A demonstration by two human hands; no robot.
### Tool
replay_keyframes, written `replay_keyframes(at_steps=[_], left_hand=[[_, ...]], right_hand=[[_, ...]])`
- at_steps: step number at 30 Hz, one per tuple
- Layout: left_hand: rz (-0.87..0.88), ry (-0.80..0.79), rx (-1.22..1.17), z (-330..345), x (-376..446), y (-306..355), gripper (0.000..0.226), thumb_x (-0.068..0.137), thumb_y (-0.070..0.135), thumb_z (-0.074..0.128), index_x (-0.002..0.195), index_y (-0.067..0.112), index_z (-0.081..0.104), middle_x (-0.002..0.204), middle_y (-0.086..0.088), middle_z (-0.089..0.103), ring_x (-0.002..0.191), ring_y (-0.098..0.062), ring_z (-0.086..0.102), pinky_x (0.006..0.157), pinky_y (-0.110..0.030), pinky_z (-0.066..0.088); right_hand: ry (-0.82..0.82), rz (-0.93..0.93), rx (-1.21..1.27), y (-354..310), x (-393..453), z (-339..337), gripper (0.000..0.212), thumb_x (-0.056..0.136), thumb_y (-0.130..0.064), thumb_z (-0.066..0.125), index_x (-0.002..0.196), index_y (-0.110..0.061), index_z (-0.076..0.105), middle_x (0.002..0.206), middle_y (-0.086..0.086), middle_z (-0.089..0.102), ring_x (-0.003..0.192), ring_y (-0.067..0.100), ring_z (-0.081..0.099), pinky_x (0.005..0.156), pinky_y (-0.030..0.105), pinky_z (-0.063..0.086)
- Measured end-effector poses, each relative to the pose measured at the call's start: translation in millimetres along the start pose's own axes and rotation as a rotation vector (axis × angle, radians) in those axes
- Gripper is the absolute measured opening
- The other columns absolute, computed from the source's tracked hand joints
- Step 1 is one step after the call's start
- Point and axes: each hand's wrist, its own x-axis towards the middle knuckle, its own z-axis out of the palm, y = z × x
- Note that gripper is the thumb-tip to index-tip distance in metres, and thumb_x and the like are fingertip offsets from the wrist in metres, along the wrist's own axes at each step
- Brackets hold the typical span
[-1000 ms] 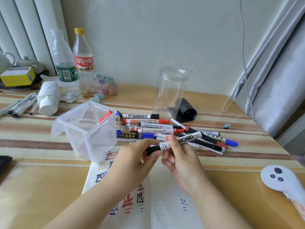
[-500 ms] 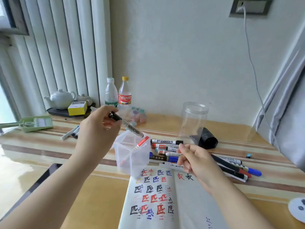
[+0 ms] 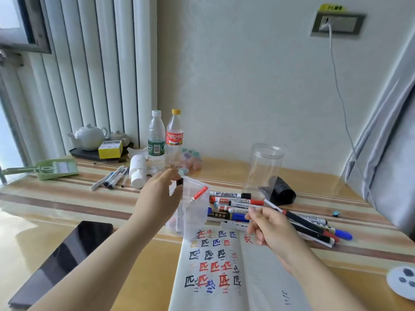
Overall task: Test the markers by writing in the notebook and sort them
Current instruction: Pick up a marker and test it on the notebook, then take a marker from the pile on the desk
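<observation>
My left hand (image 3: 160, 198) pinches the black-capped end of a white marker (image 3: 179, 182), which hangs upright at the mouth of the clear plastic box (image 3: 197, 217). A red-capped marker (image 3: 198, 194) leans inside that box. My right hand (image 3: 268, 227) hovers with loosely spread fingers and nothing in it, between the open notebook (image 3: 215, 261) and the pile of markers (image 3: 238, 202). The notebook's left page carries black, red and blue test characters. More markers (image 3: 318, 230) from the pile stick out to the right of my right hand.
A tall clear jar (image 3: 267, 164) and a black roll (image 3: 284, 194) stand behind the pile. Further left are two bottles (image 3: 165, 140), a lying white bottle (image 3: 138, 172), a few separate markers (image 3: 112, 178), a green dustpan (image 3: 48, 169) and a teapot (image 3: 89, 135). A dark tablet (image 3: 64, 254) lies at front left, a white controller (image 3: 403, 281) at front right.
My left hand has brought the marker down from above the table to the mouth of the clear box. My right hand stays empty near the pile. The view has tilted up slightly.
</observation>
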Motion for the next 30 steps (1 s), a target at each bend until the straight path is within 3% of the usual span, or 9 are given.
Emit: replay_keyframes(at_steps=[6, 10, 13, 15, 19, 24, 26, 28, 30], left_hand=[[0.364, 0.179, 0.098, 8, -18, 20, 0.014, 0.08, 0.005, 0.061, 0.093, 0.006, 0.061, 0.091, -0.01, 0.06, 0.076, -0.028, 0.058, 0.061, -0.03, 0.046], [0.549, -0.032, 0.056, 36, -38, 40, 0.021, 0.085, 0.019, 0.04, 0.088, 0.011, 0.06, 0.082, -0.003, 0.059, 0.065, -0.02, 0.057, 0.047, -0.028, 0.048], [0.518, -0.195, 0.048, 68, -47, 43, 0.01, 0.081, 0.017, 0.049, 0.084, 0.015, 0.058, 0.077, 0.001, 0.059, 0.06, -0.018, 0.058, 0.04, -0.024, 0.045], [0.432, -0.286, 0.03, 86, -49, 42, 0.009, 0.081, 0.013, 0.058, 0.09, 0.015, 0.059, 0.084, 0.001, 0.061, 0.067, -0.018, 0.061, 0.048, -0.026, 0.048], [0.321, -0.346, 0.029, 102, -52, 41, 0.023, 0.094, 0.023, 0.042, 0.115, 0.02, 0.052, 0.111, 0.006, 0.054, 0.097, -0.014, 0.056, 0.075, -0.023, 0.047], [0.281, -0.37, 0.015, 111, -51, 33, 0.017, 0.093, 0.024, 0.044, 0.107, 0.02, 0.053, 0.107, 0.005, 0.055, 0.096, -0.014, 0.054, 0.076, -0.026, 0.048], [0.261, -0.381, 0.019, 113, -52, 32, 0.014, 0.092, 0.023, 0.045, 0.102, 0.019, 0.055, 0.104, 0.005, 0.056, 0.092, -0.014, 0.055, 0.075, -0.026, 0.048], [0.264, -0.393, 0.023, 113, -52, 32, 0.014, 0.092, 0.023, 0.045, 0.101, 0.018, 0.056, 0.102, 0.004, 0.056, 0.091, -0.014, 0.055, 0.076, -0.027, 0.049], [0.263, -0.397, 0.024, 109, -53, 34, 0.015, 0.092, 0.024, 0.045, 0.101, 0.019, 0.056, 0.102, 0.006, 0.056, 0.091, -0.013, 0.055, 0.076, -0.026, 0.048]], right_hand=[[0.109, -0.038, -0.309, 21, 12, -15, 0.014, 0.093, -0.024, 0.055, 0.083, -0.016, 0.061, 0.072, -0.003, 0.068, 0.047, -0.002, 0.049, 0.056, 0.017, 0.037], [0.146, -0.127, -0.677, 41, 23, -24, 0.012, 0.092, -0.017, 0.056, 0.09, -0.026, 0.063, 0.087, -0.016, 0.056, 0.075, 0.001, 0.053, 0.063, 0.015, 0.04], [0.092, -0.176, -0.92, 57, 36, -27, 0.024, 0.092, -0.014, 0.053, 0.113, -0.018, 0.063, 0.104, -0.008, 0.05, 0.098, 0.012, 0.055, 0.086, 0.022, 0.043], [0.067, -0.196, -1.007, 62, 44, -27, 0.025, 0.092, -0.014, 0.052, 0.115, -0.019, 0.061, 0.114, -0.003, 0.051, 0.105, 0.017, 0.054, 0.089, 0.03, 0.045], [0.055, -0.231, -1.097, 65, 54, -26, 0.016, 0.091, -0.018, 0.054, 0.107, -0.018, 0.055, 0.114, -0.001, 0.048, 0.104, 0.019, 0.051, 0.082, 0.033, 0.046], [0.028, -0.419, -1.271, 71, 57, -24, 0.013, 0.094, -0.02, 0.05, 0.107, -0.018, 0.052, 0.11, -0.003, 0.049, 0.109, 0.016, 0.045, 0.068, 0.027, 0.032], [0.01, -0.454, -1.36, 73, 58, -22, 0.019, 0.082, -0.016, 0.066, 0.1, -0.016, 0.059, 0.1, -0.002, 0.057, 0.099, 0.017, 0.055, 0.064, 0.027, 0.036], [0.005, -0.493, -1.422, 74, 59, -22, 0.037, 0.052, -0.02, 0.087, 0.08, -0.019, 0.063, 0.078, -0.006, 0.06, 0.075, 0.015, 0.062, 0.051, 0.022, 0.042], [0.011, -0.493, -1.432, 71, 57, -24, 0.036, 0.058, -0.023, 0.085, 0.084, -0.02, 0.061, 0.084, -0.006, 0.061, 0.079, 0.014, 0.061, 0.057, 0.022, 0.045]])
